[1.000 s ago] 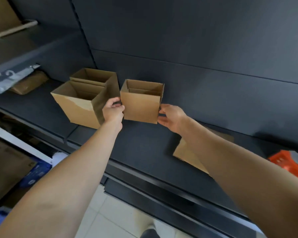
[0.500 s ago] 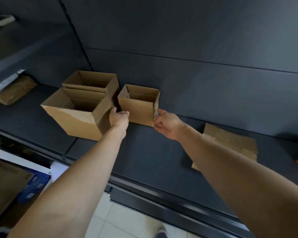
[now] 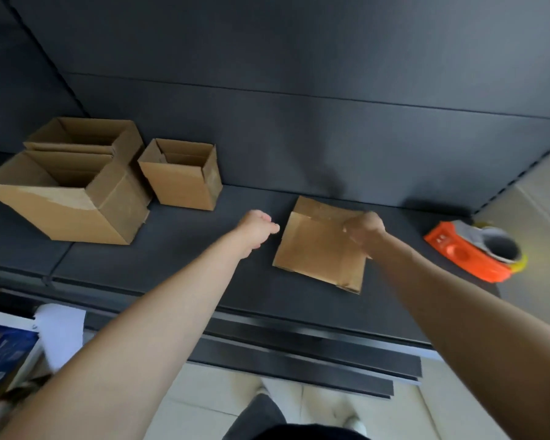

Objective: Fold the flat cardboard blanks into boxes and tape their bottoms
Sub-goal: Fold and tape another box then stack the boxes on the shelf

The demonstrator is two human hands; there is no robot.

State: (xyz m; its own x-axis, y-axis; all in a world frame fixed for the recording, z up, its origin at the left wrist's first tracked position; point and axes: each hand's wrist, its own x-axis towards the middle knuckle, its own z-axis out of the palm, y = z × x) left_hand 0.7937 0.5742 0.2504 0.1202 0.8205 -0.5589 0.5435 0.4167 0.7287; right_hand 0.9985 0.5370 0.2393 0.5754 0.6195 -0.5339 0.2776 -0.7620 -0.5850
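Bare shelf (image 3: pixel 204 249) between small box (image 3: pixel 181 182) and flat blank (image 3: pixel 315 252), tape dispenser (image 3: pixel 467 252) right

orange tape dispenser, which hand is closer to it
Right. The right hand grips the flat cardboard blank, which lies left of the orange tape dispenser. The left hand is farther away, past the blank's left edge, holding nothing.

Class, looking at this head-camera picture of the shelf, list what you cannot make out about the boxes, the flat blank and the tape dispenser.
Head view: bottoms of the small box and the front large box, hidden by their own walls.
Head view: fingers of the right hand, hidden behind its knuckles; its grip on the flat blank is unclear.
Head view: tape end on the tape dispenser, blurred.
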